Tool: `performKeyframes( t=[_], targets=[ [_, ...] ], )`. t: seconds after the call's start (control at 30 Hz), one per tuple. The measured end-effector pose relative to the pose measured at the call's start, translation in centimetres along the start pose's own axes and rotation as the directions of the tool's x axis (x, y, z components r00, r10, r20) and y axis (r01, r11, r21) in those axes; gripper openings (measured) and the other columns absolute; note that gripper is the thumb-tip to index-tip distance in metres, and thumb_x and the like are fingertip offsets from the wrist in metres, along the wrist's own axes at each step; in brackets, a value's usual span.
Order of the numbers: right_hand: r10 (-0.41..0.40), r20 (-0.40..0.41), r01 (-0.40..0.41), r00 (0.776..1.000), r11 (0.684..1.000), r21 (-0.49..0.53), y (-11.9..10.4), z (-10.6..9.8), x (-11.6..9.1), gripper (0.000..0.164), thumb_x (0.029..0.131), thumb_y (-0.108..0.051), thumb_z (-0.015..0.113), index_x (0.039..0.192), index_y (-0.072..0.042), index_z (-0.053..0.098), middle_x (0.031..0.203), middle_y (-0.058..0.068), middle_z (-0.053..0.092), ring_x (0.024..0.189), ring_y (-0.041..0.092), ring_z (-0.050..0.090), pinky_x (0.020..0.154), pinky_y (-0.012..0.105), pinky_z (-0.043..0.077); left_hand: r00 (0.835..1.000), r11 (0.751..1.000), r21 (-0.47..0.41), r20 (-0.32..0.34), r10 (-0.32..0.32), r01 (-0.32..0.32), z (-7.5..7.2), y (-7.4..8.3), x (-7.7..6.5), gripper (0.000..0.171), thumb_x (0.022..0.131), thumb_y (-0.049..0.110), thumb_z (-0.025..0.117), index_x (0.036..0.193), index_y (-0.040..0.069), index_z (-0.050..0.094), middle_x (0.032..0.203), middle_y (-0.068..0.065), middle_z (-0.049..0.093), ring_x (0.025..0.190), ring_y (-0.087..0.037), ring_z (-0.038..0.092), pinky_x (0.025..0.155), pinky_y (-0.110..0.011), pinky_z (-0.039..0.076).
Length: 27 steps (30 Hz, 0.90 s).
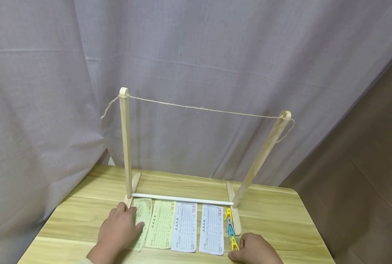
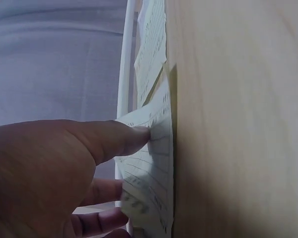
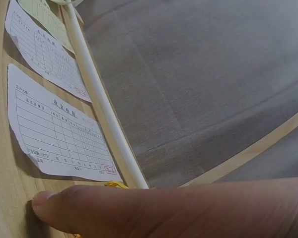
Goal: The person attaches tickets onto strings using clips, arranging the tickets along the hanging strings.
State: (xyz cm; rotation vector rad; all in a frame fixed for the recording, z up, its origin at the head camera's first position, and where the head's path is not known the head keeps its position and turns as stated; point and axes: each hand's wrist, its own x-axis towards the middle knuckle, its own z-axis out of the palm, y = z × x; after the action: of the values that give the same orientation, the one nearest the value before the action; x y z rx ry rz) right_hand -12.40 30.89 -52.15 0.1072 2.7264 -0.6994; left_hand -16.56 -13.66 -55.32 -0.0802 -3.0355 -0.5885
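Note:
My left hand is over the leftmost green receipt slip, pinching its left side. In the left wrist view the thumb lies on the slip's printed face, the other fingers at its edge, and the paper bends up there. My right hand is at the near end of a short row of clothespins, thumb and forefinger around the nearest yellow clothespin. Beyond it lie a blue clothespin, a grey one and another yellow one. In the right wrist view the hand hides most of the clothespins.
A second green slip and two white slips lie side by side. Behind them stands a wooden frame with a white rod low between its posts and twine strung across the top. Grey curtain hangs behind the table.

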Motion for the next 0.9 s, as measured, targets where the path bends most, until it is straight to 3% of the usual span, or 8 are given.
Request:
performKeyframes(
  t=[0.3, 0.57, 0.77, 0.9],
  targets=[
    [-0.03, -0.011, 0.03, 0.999, 0.999, -0.026, 0.2, 0.0, -0.1, 0.038, 0.074, -0.033, 0.088, 0.067, -0.016, 0.054, 0.06, -0.006, 0.049, 0.058, 0.014, 0.046, 0.054, 0.028, 0.033, 1.0, 1.0, -0.011, -0.025, 0.006, -0.006, 0.3, 0.0, -0.2, 0.068, 0.091, 0.042, 0.09, 0.146, 0.008, 0.071, 0.127, -0.016, 0.069, 0.1, -0.03, 0.066, 0.07, -0.047, 0.062],
    [-0.03, 0.009, 0.03, 1.0, 1.0, 0.009, 0.6, -0.4, -0.5, 0.036, 0.077, -0.03, 0.088, 0.068, -0.015, 0.056, 0.062, -0.005, 0.051, 0.059, 0.014, 0.049, 0.056, 0.027, 0.037, 0.999, 1.0, -0.025, -0.04, 0.017, -0.018, 0.5, 0.0, -0.1, 0.078, 0.088, 0.039, 0.092, 0.154, 0.008, 0.065, 0.128, -0.018, 0.074, 0.103, -0.034, 0.071, 0.08, -0.055, 0.065],
    [0.033, -0.049, -0.034, 0.998, 0.999, -0.03, 0.8, -0.8, -0.6, 0.028, 0.076, -0.024, 0.085, 0.075, -0.015, 0.059, 0.068, -0.002, 0.055, 0.064, 0.016, 0.053, 0.06, 0.029, 0.039, 1.0, 0.999, -0.053, -0.019, 0.006, -0.007, 0.5, -0.2, 0.2, 0.087, 0.088, 0.037, 0.094, 0.159, 0.004, 0.059, 0.128, -0.018, 0.076, 0.102, -0.032, 0.073, 0.075, -0.05, 0.066],
    [0.042, -0.106, -0.048, 0.993, 0.998, -0.047, 0.9, -1.3, -0.5, 0.028, 0.081, -0.019, 0.088, 0.081, -0.015, 0.06, 0.073, -0.002, 0.058, 0.068, 0.017, 0.054, 0.063, 0.029, 0.041, 1.0, 0.995, -0.097, -0.009, -0.023, 0.022, 0.5, -0.3, 0.3, 0.09, 0.087, 0.035, 0.095, 0.161, 0.003, 0.056, 0.135, -0.024, 0.076, 0.112, -0.042, 0.075, 0.082, -0.059, 0.067]
  ],
)
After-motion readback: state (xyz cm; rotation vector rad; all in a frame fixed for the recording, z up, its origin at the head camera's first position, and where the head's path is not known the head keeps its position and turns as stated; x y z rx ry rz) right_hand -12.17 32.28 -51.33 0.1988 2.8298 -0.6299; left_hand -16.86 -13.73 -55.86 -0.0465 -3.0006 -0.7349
